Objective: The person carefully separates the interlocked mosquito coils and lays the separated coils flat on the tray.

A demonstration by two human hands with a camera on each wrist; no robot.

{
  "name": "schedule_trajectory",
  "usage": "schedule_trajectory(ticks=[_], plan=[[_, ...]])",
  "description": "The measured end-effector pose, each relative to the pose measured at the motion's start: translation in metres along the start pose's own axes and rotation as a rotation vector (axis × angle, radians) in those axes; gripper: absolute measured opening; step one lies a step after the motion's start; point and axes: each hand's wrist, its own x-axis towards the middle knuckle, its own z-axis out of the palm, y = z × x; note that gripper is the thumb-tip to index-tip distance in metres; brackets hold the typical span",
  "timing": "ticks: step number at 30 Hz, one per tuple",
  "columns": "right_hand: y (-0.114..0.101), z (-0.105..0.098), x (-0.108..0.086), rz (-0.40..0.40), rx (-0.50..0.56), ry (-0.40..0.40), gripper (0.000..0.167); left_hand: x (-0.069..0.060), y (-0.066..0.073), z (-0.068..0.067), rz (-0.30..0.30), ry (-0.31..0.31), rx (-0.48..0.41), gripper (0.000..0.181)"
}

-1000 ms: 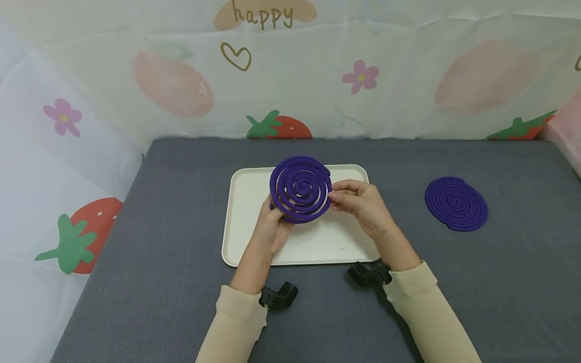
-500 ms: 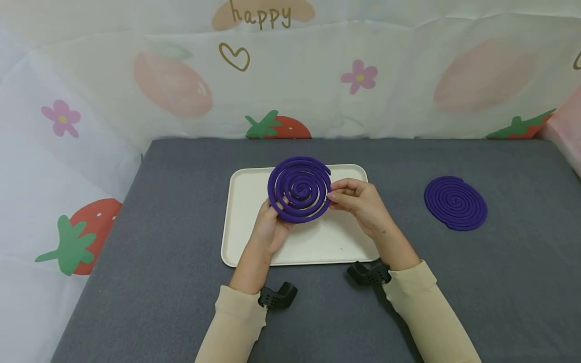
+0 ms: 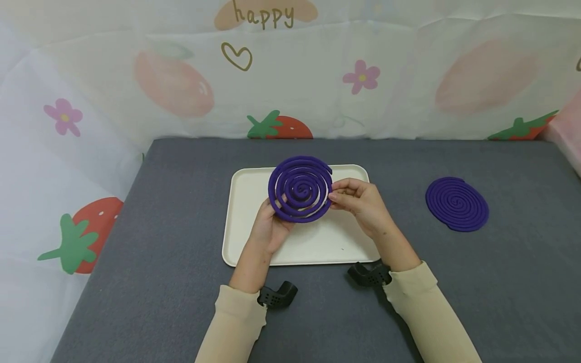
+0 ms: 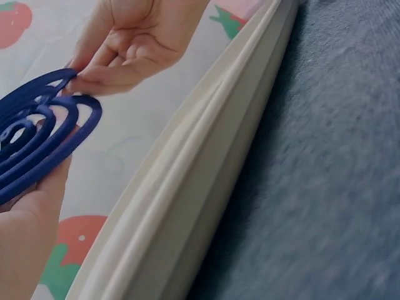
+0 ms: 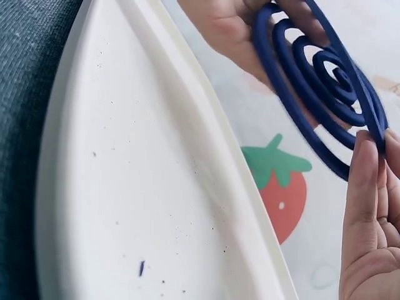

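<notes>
Left hand (image 3: 270, 233) and right hand (image 3: 364, 205) grip a purple coil (image 3: 301, 190) over a grey table (image 3: 181, 212), strawberry-printed sheeting (image 3: 299, 80) behind.

Before you, a gray table (image 3: 163, 212) sits in front of a pale backdrop (image 3: 404, 40) printed with strawberries (image 3: 292, 129), pink flowers (image 3: 361, 77), a heart outline (image 3: 237, 56) and the word "happy" (image 3: 264, 17), with pink material (image 3: 568, 131) far right.

Blue coil (image 4: 44, 161) in left hand (image 4: 31, 231) and right fingers (image 4: 115, 76), near pale tray (image 4: 181, 194)
</notes>
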Motion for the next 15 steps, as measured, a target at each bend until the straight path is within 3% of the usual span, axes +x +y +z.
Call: schedule_trajectory(ticks=[8, 15], plan=[[-0.0013, -0.002, -0.0005, -0.028, 0.005, 0.064, 0.018, 0.0018, 0.0067, -0.0043, 0.018, 0.064, 0.281, 0.023], [-0.0006, 0.0002, 0.0, 0.006, -0.002, 0.067, 0.019, 0.001, 0.0086, -0.0031, -0.015, 0.016, 0.358, 0.031]])
